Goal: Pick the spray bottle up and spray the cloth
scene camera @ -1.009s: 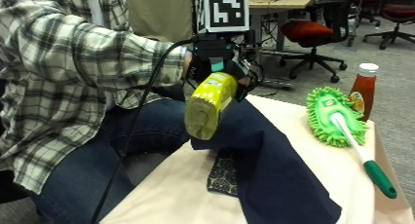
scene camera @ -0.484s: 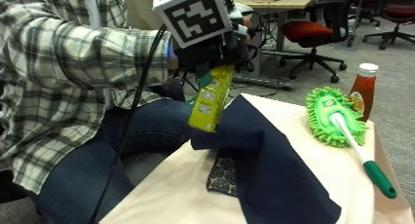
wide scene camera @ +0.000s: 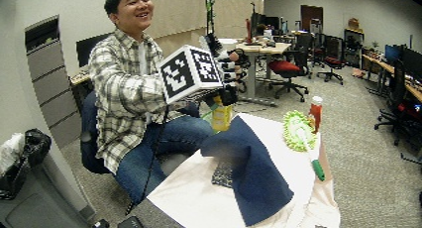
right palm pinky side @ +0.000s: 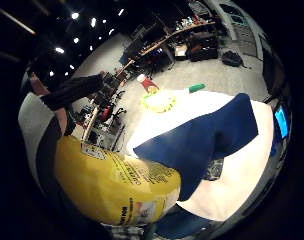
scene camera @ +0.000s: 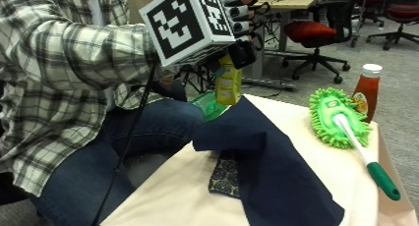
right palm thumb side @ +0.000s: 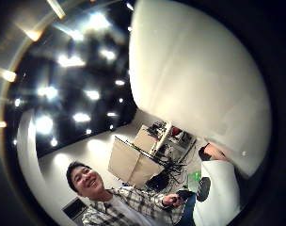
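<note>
Above the navy cloth (scene camera: 275, 167), the gloved hand (scene camera: 235, 51) grips a spray bottle (scene camera: 227, 83) — yellow, label-covered, hanging upright.

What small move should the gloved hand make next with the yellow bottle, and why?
Probably tilt the yellow plastic spray bottle so its nozzle faces the dark blue cloth, then squeeze. The black-gloved right hand holds the bottle upright above the cloth's near edge on the cream-covered table, but where the nozzle points is hidden.

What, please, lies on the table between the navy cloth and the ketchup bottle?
In the outside view, the green duster lies between the cloth and the ketchup bottle.
</note>
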A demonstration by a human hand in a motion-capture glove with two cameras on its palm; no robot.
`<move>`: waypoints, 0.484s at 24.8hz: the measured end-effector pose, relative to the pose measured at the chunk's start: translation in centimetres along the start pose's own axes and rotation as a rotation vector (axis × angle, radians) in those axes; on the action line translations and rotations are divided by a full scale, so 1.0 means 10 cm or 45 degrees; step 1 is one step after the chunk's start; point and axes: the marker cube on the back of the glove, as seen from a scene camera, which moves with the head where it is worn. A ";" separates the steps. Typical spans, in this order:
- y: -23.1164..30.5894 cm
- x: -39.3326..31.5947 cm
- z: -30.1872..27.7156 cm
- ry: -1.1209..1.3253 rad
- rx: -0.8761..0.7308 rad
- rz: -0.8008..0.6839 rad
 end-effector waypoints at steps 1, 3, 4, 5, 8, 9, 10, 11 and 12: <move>-0.01 -0.02 0.07 -0.047 0.003 -0.005; -0.05 -0.06 0.28 -0.127 -0.009 -0.019; -0.08 -0.06 0.39 -0.159 -0.020 -0.026; -0.10 -0.06 0.51 -0.185 -0.031 -0.033; -0.16 0.01 0.82 -0.260 -0.051 -0.041; -0.19 0.04 0.92 -0.284 -0.049 -0.040; -0.22 0.08 1.01 -0.304 -0.041 -0.037; -0.26 0.12 1.10 -0.321 -0.029 -0.034; -0.31 0.16 1.17 -0.332 -0.014 -0.031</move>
